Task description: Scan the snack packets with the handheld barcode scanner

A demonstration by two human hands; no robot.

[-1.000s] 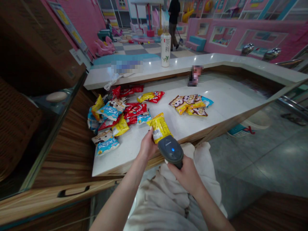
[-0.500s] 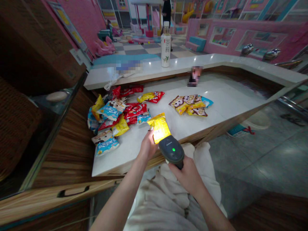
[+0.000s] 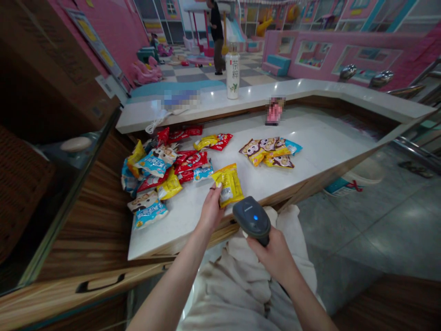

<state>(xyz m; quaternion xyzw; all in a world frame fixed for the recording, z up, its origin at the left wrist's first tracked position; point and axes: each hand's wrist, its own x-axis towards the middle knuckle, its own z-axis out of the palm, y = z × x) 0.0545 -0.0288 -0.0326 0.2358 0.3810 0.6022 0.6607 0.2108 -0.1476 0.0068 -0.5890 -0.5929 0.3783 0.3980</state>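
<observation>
Yellow foil snack packet lies at the near side of the desk, white barcode label on its lower part; can't tell if it is resting on the white stone top of the desk or held just above it. Left hand is against the packet's left edge, fingertips at or touching the foil; can't tell if gripping. Right hand is closed around the grip of a dark grey handheld barcode scanner, blue light lit on top. Scanner is just right of the packet, not touching it. Left of the packet: loose heap of blue, red and yellow snack packets, near but apart from it. Farther up: red-and-yellow snack packet. To the right: small group of yellow cartoon-monkey packets. Pixelated pink item stands at the desk's far side. Behind it, white plastic bottle stands upright on a raised white ledge. Crumpled pale cloth sits below the hands. Person in dark clothes stands far off on a checkered floor.
</observation>
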